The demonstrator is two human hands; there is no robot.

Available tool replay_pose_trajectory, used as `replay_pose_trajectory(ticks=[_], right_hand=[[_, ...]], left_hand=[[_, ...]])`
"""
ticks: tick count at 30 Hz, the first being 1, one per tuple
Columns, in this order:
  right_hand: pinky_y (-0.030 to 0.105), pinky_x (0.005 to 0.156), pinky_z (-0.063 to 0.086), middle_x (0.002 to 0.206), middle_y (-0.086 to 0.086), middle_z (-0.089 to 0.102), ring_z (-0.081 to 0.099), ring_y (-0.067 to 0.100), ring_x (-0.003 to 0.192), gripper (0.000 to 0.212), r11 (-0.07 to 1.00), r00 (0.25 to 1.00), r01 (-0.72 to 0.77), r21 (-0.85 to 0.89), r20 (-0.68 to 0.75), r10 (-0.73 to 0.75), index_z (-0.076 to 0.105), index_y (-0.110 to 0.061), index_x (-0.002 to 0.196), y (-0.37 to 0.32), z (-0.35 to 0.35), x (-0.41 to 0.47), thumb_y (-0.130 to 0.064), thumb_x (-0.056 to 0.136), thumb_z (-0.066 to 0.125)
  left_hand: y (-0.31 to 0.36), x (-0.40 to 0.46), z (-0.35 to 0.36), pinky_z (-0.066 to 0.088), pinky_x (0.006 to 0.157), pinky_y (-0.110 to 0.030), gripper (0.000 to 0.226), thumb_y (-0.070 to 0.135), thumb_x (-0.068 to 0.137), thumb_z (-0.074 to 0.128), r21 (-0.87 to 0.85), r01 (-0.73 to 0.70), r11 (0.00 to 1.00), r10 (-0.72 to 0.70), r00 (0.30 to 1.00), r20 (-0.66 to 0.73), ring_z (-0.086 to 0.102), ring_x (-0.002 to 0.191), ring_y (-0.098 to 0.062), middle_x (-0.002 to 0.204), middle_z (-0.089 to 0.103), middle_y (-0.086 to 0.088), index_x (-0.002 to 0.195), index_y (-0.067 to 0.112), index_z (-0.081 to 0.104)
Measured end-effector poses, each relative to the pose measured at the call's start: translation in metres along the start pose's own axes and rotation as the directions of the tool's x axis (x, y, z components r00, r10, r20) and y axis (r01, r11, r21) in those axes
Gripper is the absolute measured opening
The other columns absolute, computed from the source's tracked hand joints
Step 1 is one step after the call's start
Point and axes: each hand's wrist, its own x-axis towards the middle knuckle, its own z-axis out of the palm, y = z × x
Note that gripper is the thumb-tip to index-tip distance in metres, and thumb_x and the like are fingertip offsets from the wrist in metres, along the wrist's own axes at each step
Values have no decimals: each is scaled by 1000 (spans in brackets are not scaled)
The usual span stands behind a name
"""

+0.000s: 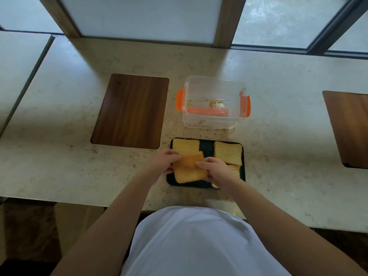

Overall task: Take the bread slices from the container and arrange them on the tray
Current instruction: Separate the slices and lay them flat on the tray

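Holding two overlapping bread slices (189, 168) over the near-left part of the black tray (207, 148): left hand (164, 161) at the slices' left edge, right hand (216, 170) at the right edge, fingers of both curled and clamped on the bread. Upper slice small and tilted, lying on a larger slice below.

Tray contents: one slice (185, 146) flat at the far-left corner, partly under the held pair; one slice (228, 152) flat at the far-right corner; another slice (235, 170) at the near right, mostly hidden under the right hand. Narrow dark strip of bare tray between the left and right slices.

Clear container (214, 101) with orange clips just beyond the tray's far edge, not touching it; crumbs only on its floor, no slices inside.

Wooden board (130, 111) to the left of container and tray, apart from both. Second wooden board (348, 128) well apart at the right. Bare pale countertop (69, 166) left and right of the tray. Near counter edge close behind the tray. Window frame along the far edge.
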Motion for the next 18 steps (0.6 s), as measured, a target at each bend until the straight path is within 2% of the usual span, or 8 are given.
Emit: replay_pose_trajectory(ticks=[3,5,6,7,9,11,15,18], right_hand=[[34,79,62,115,10,74,74,23,100,28,991,996,-68,116,-44,73,66,-16,113,9,-1,-1,-22,88,76],[45,90,60,119,18,71,69,33,109,31,985,992,-97,144,-71,108,65,-13,115,16,3,-2,-19,87,77],[46,88,61,116,19,71,70,34,107,34,982,989,-111,150,-80,124,64,-11,116,19,6,-3,-20,87,78],[40,80,64,111,15,72,72,30,100,36,989,988,-113,97,-98,122,63,-11,118,21,10,-3,-23,87,77],[28,62,57,103,2,69,69,17,88,36,972,981,-95,-215,-183,56,61,-14,116,26,15,0,-31,88,75],[25,59,51,95,-1,66,64,12,82,31,886,965,-79,-456,-259,-48,62,-15,112,30,20,4,-34,90,72],[32,60,52,89,7,65,63,18,75,28,830,938,-67,-553,-319,-137,60,-13,100,27,25,4,-34,87,72],[30,57,46,88,5,65,61,17,75,34,828,949,-37,-560,-278,-146,59,-9,114,22,21,0,-29,88,67]], left_hand=[[-15,3,-1,55,68,-31,24,25,93,62,-95,26,995,-47,971,-234,65,81,-21,107,67,-16,113,11,59],[-26,-1,5,58,71,-32,19,24,95,59,-115,55,992,-77,977,-197,67,81,-22,105,67,-16,110,11,60],[-31,-4,8,58,70,-31,14,24,96,59,-115,57,992,-75,984,-164,67,81,-22,105,68,-16,105,14,62],[-35,-7,10,58,69,-29,10,23,95,58,-105,50,993,-66,987,-147,67,81,-21,105,69,-16,100,16,64],[-40,-11,12,57,72,-31,9,22,96,56,-81,39,996,-51,987,-153,68,86,-23,105,70,-15,96,19,65],[-46,-12,13,58,79,-37,11,21,97,54,-51,43,998,-51,985,-166,69,94,-28,105,69,-14,99,18,64],[-51,-12,12,58,79,-36,27,21,96,53,40,31,999,-23,982,-189,68,91,-23,104,68,-9,120,12,62],[-51,-13,12,57,83,-39,33,23,95,53,73,15,997,0,982,-190,66,94,-20,105,67,-5,125,12,61]])
